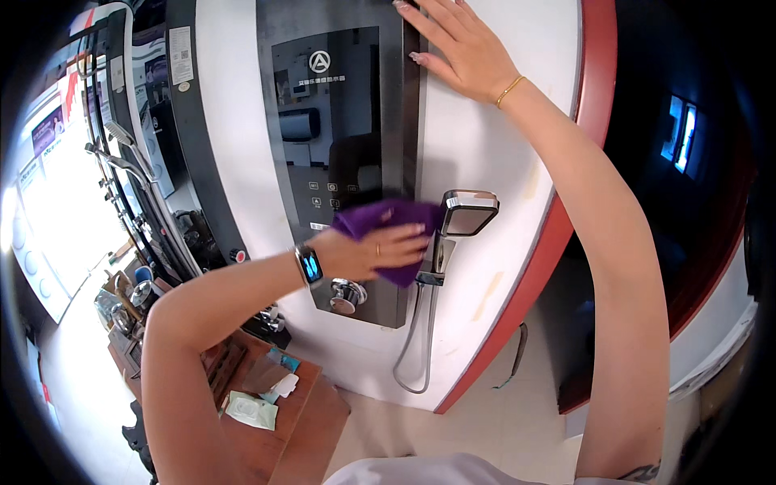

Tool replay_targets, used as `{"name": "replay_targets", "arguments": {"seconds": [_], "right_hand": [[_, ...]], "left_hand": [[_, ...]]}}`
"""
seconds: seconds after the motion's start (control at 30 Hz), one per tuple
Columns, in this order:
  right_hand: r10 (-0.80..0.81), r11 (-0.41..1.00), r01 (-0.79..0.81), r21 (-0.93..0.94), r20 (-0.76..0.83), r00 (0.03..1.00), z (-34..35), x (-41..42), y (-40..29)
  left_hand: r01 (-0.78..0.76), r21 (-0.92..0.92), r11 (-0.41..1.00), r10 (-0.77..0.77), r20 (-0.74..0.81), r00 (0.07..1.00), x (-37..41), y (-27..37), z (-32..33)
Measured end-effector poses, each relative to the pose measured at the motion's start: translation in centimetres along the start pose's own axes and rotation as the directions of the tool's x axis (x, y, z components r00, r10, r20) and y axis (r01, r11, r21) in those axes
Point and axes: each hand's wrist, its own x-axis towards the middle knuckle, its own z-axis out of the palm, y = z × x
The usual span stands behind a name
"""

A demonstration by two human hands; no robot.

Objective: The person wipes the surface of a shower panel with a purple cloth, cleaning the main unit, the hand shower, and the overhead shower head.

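My left hand (370, 250), with a smartwatch (310, 265) on its wrist, presses a purple cloth (403, 221) to the lower right part of a dark glossy shower panel (330, 121). The cloth is slightly blurred. Beneath this hand a chrome knob (347, 296) sticks out of the panel. My right hand (464, 48) is spread out near the panel's upper right edge, its fingers apart and holding nothing. A chrome hand shower (470, 212) sits in a holder just right of the cloth, its hose (397, 364) looping down below.
More shower columns (130, 145) stand at the left. On a wooden table (303, 400) below lie a pack of wipes (251, 410) and other small packets. Pots and a kettle (143, 294) crowd its far left. A red wall edge (515, 309) runs down the right side.
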Motion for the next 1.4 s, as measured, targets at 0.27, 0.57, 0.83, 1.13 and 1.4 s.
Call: {"name": "replay_targets", "arguments": {"seconds": [0.27, 0.57, 0.83, 1.13, 1.4], "right_hand": [[0.099, 0.992, -0.074, 0.102, -0.264, 0.959, 3.2, -0.5, 1.1], [0.055, 0.998, -0.055, 0.005, -0.207, 0.977, 1.9, -1.1, 0.4], [0.061, 0.998, -0.066, -0.014, -0.218, 0.974, 1.6, -1.1, 0.3], [0.015, 1.000, -0.017, -0.008, -0.182, 0.983, 1.7, -1.4, 0.5], [-0.091, 0.994, 0.099, 0.040, -0.162, 0.982, 1.9, -1.5, 0.5]], "left_hand": [[0.472, 0.014, 0.882, -0.448, -0.289, 0.846, -2.5, -12.3, -8.0], [0.775, -0.286, 0.564, -0.693, -0.674, 0.256, -2.2, -26.2, -11.2], [0.715, -0.627, 0.310, -0.800, -0.578, -0.160, -5.6, -36.0, -13.7], [0.533, -0.843, 0.072, -0.890, -0.296, -0.348, -6.4, -30.2, -10.6], [0.473, -0.881, -0.023, -0.898, -0.190, -0.397, -6.6, -20.7, -4.7]]}}
